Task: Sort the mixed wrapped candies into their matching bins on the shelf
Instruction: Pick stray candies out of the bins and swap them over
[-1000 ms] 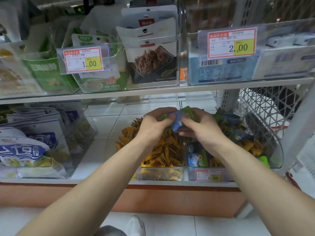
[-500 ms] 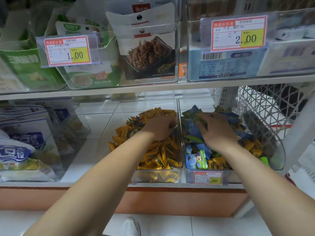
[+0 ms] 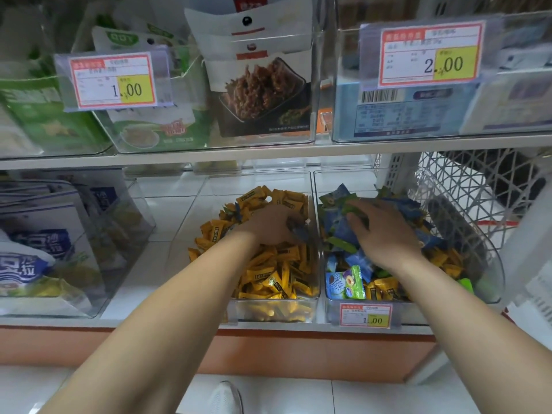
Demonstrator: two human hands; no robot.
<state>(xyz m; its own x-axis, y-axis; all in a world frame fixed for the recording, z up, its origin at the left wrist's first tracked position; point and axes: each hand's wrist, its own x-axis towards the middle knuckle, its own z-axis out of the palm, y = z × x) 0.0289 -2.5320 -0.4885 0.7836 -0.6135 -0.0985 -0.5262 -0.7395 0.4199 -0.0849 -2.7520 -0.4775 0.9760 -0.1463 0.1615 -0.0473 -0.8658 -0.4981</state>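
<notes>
White shelf board [image 3: 268, 151], orange base panel [image 3: 298, 352], white tiled floor [image 3: 388, 398]

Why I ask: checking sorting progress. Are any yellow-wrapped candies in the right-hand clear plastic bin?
Yes, several yellow-wrapped candies lie along the front of the right-hand clear plastic bin.

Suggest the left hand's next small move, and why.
Probably carry the blue candy in the grip of the left hand across into the right bin, where blue wrappers lie; the yellow-candy bin around it holds nearly all yellow.
</notes>
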